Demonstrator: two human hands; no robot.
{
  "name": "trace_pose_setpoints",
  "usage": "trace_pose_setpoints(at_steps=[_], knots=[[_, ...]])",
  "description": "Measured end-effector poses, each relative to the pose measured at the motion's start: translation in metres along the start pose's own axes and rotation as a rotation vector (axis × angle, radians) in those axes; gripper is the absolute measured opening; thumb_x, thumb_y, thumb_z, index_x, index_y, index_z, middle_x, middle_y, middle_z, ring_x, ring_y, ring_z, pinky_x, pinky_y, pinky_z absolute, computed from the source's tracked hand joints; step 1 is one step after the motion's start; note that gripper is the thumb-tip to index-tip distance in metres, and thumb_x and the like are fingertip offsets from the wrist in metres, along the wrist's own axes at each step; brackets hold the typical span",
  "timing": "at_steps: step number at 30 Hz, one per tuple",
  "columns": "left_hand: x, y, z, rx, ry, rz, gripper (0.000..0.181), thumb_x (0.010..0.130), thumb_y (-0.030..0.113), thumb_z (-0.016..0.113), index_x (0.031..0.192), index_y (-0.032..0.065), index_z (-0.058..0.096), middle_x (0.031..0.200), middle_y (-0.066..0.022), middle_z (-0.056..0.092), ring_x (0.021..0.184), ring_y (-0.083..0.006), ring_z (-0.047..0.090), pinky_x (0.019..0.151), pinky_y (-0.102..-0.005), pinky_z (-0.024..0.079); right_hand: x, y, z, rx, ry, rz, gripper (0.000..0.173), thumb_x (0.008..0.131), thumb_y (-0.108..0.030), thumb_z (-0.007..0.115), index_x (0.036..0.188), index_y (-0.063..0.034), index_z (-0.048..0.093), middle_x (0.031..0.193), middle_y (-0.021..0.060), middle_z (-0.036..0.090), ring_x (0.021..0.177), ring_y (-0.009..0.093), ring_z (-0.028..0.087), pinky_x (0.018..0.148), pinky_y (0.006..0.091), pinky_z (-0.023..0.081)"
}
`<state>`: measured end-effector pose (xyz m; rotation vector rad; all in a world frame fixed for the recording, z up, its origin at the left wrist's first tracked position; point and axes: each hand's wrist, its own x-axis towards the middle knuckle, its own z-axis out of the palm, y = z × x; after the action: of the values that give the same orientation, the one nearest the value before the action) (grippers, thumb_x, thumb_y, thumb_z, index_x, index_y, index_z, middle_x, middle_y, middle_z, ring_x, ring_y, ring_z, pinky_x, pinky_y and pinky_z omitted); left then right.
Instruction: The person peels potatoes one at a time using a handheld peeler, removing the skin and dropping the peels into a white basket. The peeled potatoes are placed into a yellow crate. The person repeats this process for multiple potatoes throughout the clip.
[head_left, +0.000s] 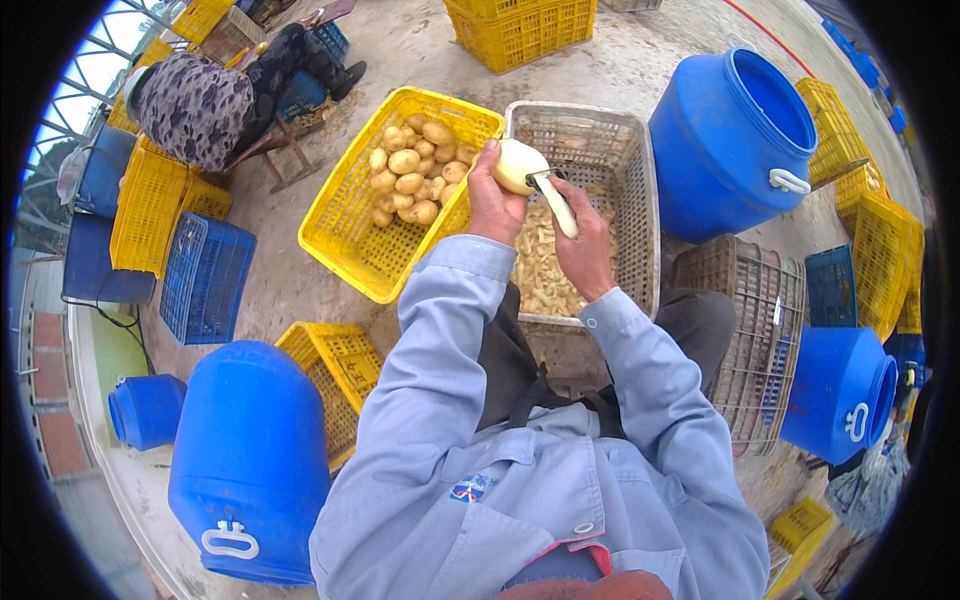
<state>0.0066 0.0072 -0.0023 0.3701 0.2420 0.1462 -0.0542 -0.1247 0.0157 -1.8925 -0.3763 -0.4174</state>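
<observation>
My left hand grips a pale, largely peeled potato from its left side. My right hand is closed around a peeler, whose dark head touches the potato's lower right. From that head a long pale piece runs down beside my right fingers; I cannot tell whether it is peel or the handle. Both hands are above the near-left part of a grey-white plastic crate, which has many peelings across its bottom. Left of it, a yellow plastic crate holds several potatoes.
A large open blue plastic barrel stands right of the peelings crate. A dirty grey crate is by my right knee. Another blue barrel and a yellow crate are at my left. A person sits bent over at upper left.
</observation>
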Motion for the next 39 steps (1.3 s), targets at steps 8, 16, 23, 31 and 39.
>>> trace_pose_setpoints(at_steps=[8, 16, 23, 31, 39], knots=[[0.000, 0.002, 0.004, 0.001, 0.052, 0.045, 0.027, 0.089, 0.022, 0.058, 0.111, 0.0068, 0.055, 0.105, -0.0079, 0.060, 0.101, -0.0260, 0.059, 0.094, -0.0439, 0.046, -0.039, 0.029, -0.007, 0.015, -0.052, 0.117, 0.039, 0.080, 0.007, 0.057, 0.117, -0.0033, 0.059, 0.107, 0.0154, 0.067, 0.096, 0.029, 0.066, 0.081, 0.0355, 0.051], [0.001, 0.004, -0.005, -0.051, -0.116, -0.052, 0.036, 0.086, 0.018, 0.055, 0.117, -0.0003, 0.051, 0.118, -0.0154, 0.057, 0.113, -0.0339, 0.053, 0.100, -0.0535, 0.040, -0.019, 0.023, -0.019, 0.275, -0.080, 0.263, 0.037, 0.085, 0.006, 0.055, 0.121, -0.0028, 0.057, 0.114, 0.0098, 0.063, 0.103, 0.017, 0.059, 0.087, 0.0281, 0.046], [-0.006, 0.001, 0.001, -0.010, -0.180, -0.082, 0.038, 0.088, 0.015, 0.059, 0.121, 0.0005, 0.049, 0.118, -0.0145, 0.056, 0.113, -0.0321, 0.053, 0.101, -0.0495, 0.041, -0.010, 0.011, -0.022, 0.366, -0.096, 0.311, 0.036, 0.087, 0.006, 0.054, 0.122, -0.0029, 0.057, 0.108, 0.0054, 0.061, 0.095, 0.012, 0.056, 0.082, 0.0253, 0.045], [-0.009, -0.005, 0.003, 0.034, -0.202, -0.113, 0.039, 0.086, 0.023, 0.068, 0.118, 0.0078, 0.052, 0.111, -0.0085, 0.059, 0.106, -0.0256, 0.056, 0.096, -0.0443, 0.044, -0.004, 0.004, -0.031, 0.230, -0.062, 0.155, 0.036, 0.087, 0.005, 0.056, 0.121, -0.0028, 0.057, 0.117, 0.0114, 0.063, 0.107, 0.020, 0.060, 0.090, 0.0302, 0.046], [-0.009, -0.006, 0.000, 0.036, -0.232, -0.112, 0.035, 0.086, 0.024, 0.069, 0.113, 0.0098, 0.053, 0.102, -0.0048, 0.059, 0.098, -0.0213, 0.058, 0.088, -0.0408, 0.048, 0.007, -0.011, -0.032, 0.155, -0.091, 0.102, 0.038, 0.084, 0.006, 0.057, 0.121, -0.0028, 0.057, 0.118, 0.0139, 0.064, 0.110, 0.024, 0.061, 0.091, 0.0320, 0.047]])
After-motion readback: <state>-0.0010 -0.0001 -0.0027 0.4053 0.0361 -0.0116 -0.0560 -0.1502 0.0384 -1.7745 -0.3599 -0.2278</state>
